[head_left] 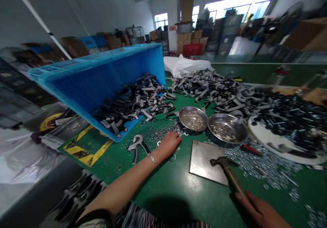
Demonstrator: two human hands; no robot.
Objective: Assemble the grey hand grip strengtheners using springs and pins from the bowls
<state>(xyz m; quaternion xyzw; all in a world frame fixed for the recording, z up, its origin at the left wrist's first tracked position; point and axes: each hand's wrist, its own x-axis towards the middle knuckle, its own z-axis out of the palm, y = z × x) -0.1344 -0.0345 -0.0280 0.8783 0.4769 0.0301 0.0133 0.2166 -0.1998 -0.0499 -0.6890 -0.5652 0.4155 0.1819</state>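
Observation:
My right hand [258,209] is wrapped round the wooden handle of a hammer [233,177]. The hammer's head lies over a square steel plate [204,160]. My left hand [170,143] is low over the green table at the edge of scattered small metal rings [153,131]; its fingers are bent together, and what they hold, if anything, is hidden. Just left of that wrist lies a grey and black clamp-like tool [138,146]. Beyond the plate stand a metal bowl of small pins [222,129] and a metal bowl of small light-coloured parts [192,119].
At the left, a tipped blue crate [102,64] spills grey and black tool parts [143,95]. A heap of similar parts [217,88] lies at the back. To the right, black-handled pieces [293,115] fill a white tray [270,141], with a red-handled tool [251,149] before it.

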